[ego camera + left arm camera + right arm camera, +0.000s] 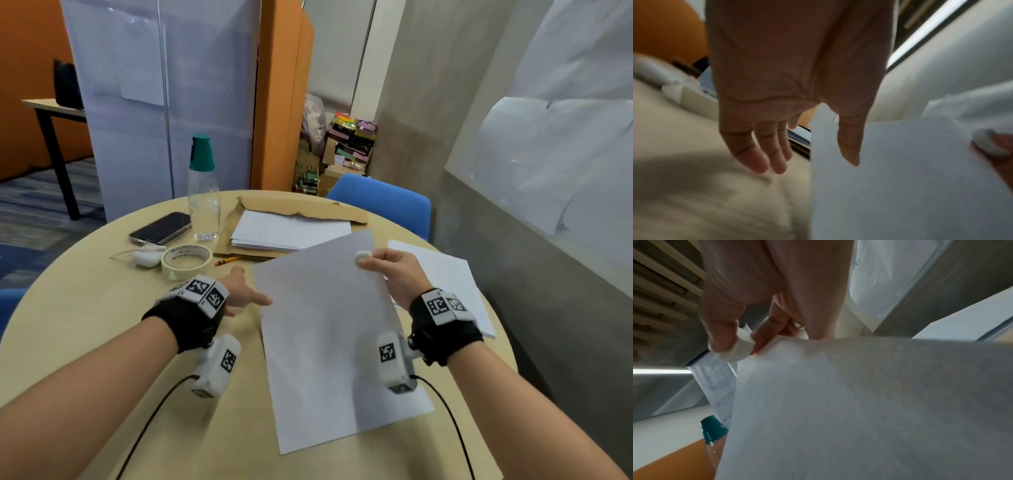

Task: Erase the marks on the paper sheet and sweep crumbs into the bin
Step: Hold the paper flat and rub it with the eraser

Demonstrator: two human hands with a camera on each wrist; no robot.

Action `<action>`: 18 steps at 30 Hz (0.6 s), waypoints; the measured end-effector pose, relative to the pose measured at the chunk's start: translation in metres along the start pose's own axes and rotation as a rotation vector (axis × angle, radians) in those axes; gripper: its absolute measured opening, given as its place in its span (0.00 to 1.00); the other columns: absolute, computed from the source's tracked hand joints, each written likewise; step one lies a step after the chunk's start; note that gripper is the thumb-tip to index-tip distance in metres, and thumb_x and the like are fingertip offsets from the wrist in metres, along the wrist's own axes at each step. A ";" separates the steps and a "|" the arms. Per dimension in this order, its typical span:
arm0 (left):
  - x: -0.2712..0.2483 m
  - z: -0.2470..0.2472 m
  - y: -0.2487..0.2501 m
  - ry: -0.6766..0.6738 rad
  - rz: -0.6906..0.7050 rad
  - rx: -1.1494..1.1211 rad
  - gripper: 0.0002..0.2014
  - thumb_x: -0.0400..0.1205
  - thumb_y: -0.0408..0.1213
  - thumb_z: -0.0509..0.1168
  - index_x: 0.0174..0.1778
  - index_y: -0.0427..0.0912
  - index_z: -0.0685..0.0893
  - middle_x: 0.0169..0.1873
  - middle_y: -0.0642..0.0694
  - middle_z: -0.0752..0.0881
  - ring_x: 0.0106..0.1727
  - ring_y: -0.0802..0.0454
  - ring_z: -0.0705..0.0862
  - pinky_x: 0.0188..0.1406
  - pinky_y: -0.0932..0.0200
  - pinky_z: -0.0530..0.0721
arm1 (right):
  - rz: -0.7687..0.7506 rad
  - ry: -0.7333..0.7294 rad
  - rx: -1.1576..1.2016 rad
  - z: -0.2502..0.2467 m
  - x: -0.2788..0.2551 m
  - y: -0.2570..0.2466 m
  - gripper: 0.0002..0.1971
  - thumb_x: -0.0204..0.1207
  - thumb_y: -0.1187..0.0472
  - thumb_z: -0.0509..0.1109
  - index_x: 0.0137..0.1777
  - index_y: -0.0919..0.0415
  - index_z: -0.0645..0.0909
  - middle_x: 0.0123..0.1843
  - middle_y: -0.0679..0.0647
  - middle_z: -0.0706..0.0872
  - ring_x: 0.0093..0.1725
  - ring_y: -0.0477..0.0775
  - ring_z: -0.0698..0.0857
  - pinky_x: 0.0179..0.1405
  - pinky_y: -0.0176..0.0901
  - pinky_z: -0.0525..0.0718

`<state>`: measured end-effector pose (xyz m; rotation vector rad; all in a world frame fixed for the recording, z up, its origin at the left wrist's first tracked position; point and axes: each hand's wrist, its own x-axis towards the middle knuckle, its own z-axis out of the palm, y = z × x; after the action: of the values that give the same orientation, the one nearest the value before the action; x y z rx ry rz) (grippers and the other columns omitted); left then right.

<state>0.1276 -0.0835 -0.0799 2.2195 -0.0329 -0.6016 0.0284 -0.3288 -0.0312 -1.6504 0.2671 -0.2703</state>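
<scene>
Fingers of your right hand [394, 270] pinch a small white eraser [363, 255] and the raised white paper sheet [329, 335]; your left hand [241, 291] hangs relaxed, fingers apart, beside it.

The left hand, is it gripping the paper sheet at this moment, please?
No, the left hand hangs open with fingers spread beside the paper sheet.

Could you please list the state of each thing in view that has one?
paper sheet: lifted at its far edge, no marks visible
eraser: pinched in right hand
left hand: open, at the sheet's left edge
water bottle: upright, capped
masking tape roll: lying flat
phone: screen dark
envelope: open
</scene>
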 end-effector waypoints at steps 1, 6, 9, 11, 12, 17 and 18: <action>-0.001 0.002 0.003 -0.017 0.019 -0.142 0.41 0.75 0.39 0.74 0.80 0.44 0.58 0.72 0.41 0.74 0.67 0.44 0.78 0.60 0.50 0.79 | -0.009 -0.020 0.060 0.003 -0.001 -0.003 0.10 0.50 0.62 0.82 0.27 0.57 0.82 0.33 0.56 0.87 0.36 0.57 0.83 0.47 0.51 0.80; -0.015 -0.019 0.043 0.136 0.321 -0.437 0.20 0.78 0.31 0.70 0.65 0.32 0.80 0.64 0.37 0.83 0.63 0.40 0.82 0.62 0.48 0.79 | -0.275 0.022 0.145 0.007 0.007 -0.042 0.11 0.59 0.69 0.80 0.25 0.53 0.86 0.32 0.47 0.89 0.33 0.46 0.86 0.43 0.40 0.84; -0.026 -0.037 0.063 0.193 0.447 -0.566 0.18 0.79 0.32 0.68 0.64 0.30 0.80 0.62 0.36 0.84 0.58 0.41 0.84 0.60 0.48 0.82 | -0.384 0.110 0.044 0.003 0.010 -0.062 0.10 0.63 0.70 0.80 0.29 0.54 0.86 0.40 0.53 0.88 0.39 0.47 0.86 0.47 0.36 0.82; -0.031 -0.045 0.069 0.204 0.507 -0.604 0.16 0.81 0.34 0.65 0.65 0.33 0.79 0.62 0.36 0.84 0.58 0.41 0.84 0.62 0.46 0.82 | -0.428 0.204 -0.111 0.002 0.011 -0.065 0.07 0.66 0.65 0.79 0.34 0.56 0.83 0.42 0.51 0.84 0.46 0.52 0.83 0.50 0.37 0.78; -0.034 -0.047 0.071 0.194 0.538 -0.616 0.15 0.83 0.34 0.63 0.65 0.34 0.79 0.61 0.37 0.84 0.56 0.42 0.85 0.61 0.47 0.83 | -0.478 0.307 -0.212 0.003 0.011 -0.062 0.07 0.68 0.62 0.78 0.35 0.56 0.81 0.43 0.49 0.81 0.50 0.54 0.81 0.53 0.39 0.75; -0.046 -0.052 0.080 0.042 0.617 -0.661 0.12 0.86 0.35 0.56 0.62 0.37 0.79 0.47 0.45 0.87 0.41 0.53 0.86 0.37 0.60 0.87 | -1.245 0.484 -0.691 0.031 -0.009 -0.035 0.10 0.81 0.53 0.60 0.50 0.62 0.71 0.60 0.61 0.75 0.60 0.58 0.73 0.61 0.45 0.68; -0.047 -0.052 0.082 -0.006 0.618 -0.661 0.11 0.86 0.36 0.55 0.58 0.39 0.80 0.41 0.48 0.89 0.39 0.54 0.88 0.36 0.59 0.87 | -1.328 0.329 -0.786 0.038 -0.011 -0.028 0.11 0.83 0.52 0.55 0.51 0.61 0.69 0.63 0.59 0.73 0.63 0.59 0.73 0.64 0.47 0.68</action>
<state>0.1228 -0.0903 0.0273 1.4522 -0.4413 -0.2201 0.0312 -0.2865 -0.0072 -2.3424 -0.6210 -1.5969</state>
